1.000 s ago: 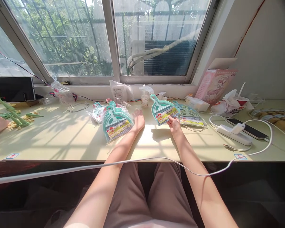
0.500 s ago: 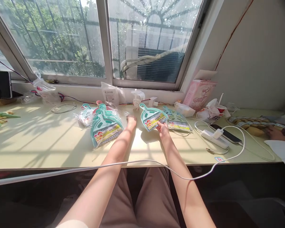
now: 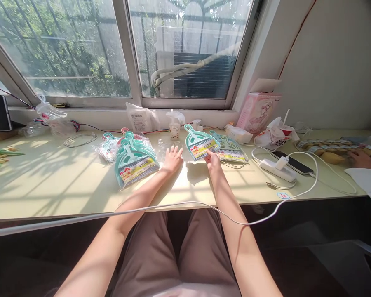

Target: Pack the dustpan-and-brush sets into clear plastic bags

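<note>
My right hand grips the lower edge of a mint-green dustpan set, its brush and yellow-and-red label facing me, raised above its shadow on the table. My left hand lies on the table with fingers spread. Just beyond its fingertips is a crumpled clear plastic wrapper; whether they touch it I cannot tell. Left of this hand is a pile of bagged dustpan sets, mint green with some red behind. Partly behind the held set, more green dustpan sets lie to the right.
A clear cup stands near the windowsill. To the right are a power strip, a phone and a pink box. A white cable crosses in front of my forearms. Another person's hand is at the far right.
My left hand has spread its fingers, and the clear wrapper now shows loose beyond it. The right hand still holds the dustpan set, turned only slightly. My view has tipped down a little.
</note>
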A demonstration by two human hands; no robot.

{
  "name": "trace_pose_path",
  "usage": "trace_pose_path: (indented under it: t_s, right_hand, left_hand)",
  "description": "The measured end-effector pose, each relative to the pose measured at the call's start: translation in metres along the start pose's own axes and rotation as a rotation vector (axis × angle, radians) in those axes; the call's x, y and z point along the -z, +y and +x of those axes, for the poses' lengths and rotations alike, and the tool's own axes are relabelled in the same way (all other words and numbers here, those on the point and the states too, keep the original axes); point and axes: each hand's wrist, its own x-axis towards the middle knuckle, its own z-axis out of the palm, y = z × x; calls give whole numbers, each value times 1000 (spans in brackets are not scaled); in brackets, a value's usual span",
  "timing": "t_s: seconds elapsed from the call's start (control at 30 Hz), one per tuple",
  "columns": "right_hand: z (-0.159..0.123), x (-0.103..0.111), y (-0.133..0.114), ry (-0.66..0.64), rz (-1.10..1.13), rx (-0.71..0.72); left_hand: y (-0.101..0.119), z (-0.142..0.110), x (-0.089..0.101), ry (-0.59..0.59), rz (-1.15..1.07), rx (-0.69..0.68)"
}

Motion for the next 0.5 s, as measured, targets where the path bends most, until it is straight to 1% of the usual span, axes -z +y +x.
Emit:
trace_pose_path:
  t_s: [0.07, 0.1, 0.17, 0.23, 0.3, 0.4, 0.5]
  right_hand:
    - [-2, 0, -2, 4, 5, -13]
    - [-4, -1, -2, 6, 4, -19]
    - [-8, -2, -5, -2, -27, -26]
    - [-12, -3, -10, -22, -89, -37]
    - [-14, -3, -17, -35, -149, -75]
    - [-17, 0, -30, -89, -215, -126]
    - [-18, 5, -38, -157, -272, -117]
  left_hand:
    - [-5, 1, 4, -99, -52, -13]
    - [-8, 2, 5, -123, -74, -35]
    - [-13, 5, 8, -107, -70, -92]
    - [-16, 6, 9, -54, -19, -114]
    - [-18, 6, 8, -32, 29, -91]
    - [-22, 1, 4, -34, 89, -32]
    - [-33, -3, 0, -3, 77, 36]
